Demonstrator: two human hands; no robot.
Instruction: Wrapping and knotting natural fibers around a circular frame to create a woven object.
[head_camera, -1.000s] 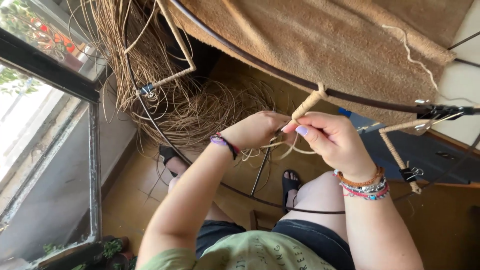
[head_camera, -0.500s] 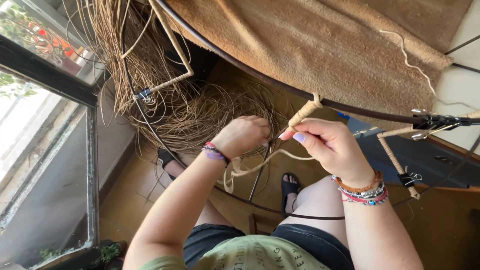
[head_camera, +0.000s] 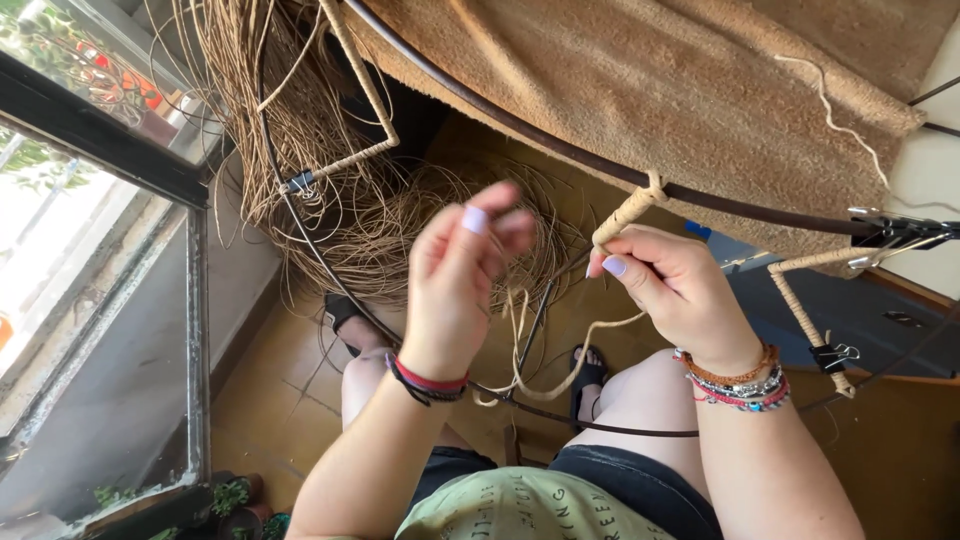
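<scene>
Below, tan tiled floor (head_camera: 300, 370), window (head_camera: 90, 250) beside.

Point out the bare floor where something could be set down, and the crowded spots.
Bare: tan tiled floor between the glass door frame and the left hand. Crowded: the loose heap of brown wicker strands, and around the right hand on the cord-wrapped rod.

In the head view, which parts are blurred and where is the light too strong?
Head view: the left hand is smeared by motion blur, the right hand on the wrapped rod is sharp, and the window at left is overexposed.
</scene>
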